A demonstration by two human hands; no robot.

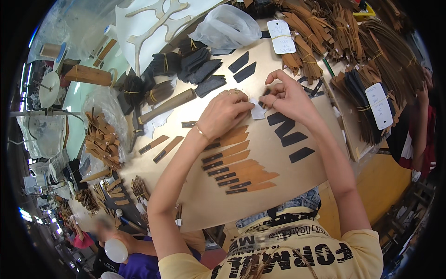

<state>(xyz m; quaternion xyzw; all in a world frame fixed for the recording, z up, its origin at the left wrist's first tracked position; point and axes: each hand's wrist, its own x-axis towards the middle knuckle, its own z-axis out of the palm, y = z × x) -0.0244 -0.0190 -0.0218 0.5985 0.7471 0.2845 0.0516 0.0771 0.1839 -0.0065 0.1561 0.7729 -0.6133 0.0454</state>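
My left hand (224, 114) is closed over the middle of the board, its thumb and fingertips on a small white paper piece (258, 111). Close beside it, my right hand (289, 98) pinches a small dark strip (265, 94), partly hidden by the fingers. Below my left hand lies a row of brown leather strips (253, 173) with black ends, overlapping one another. Two more brown strips (167, 149) lie to the left. Several black leather pieces (290, 138) are spread beneath my right hand, and two black pieces (242, 66) lie beyond the hands.
A wooden-handled hammer (169, 104) lies left of my hands near black leather stacks (197, 65). Bundled brown strips (320, 35) and white tags (281, 37) fill the far right. A plastic bag (225, 28) sits at the back. Another person (134, 246) is at lower left.
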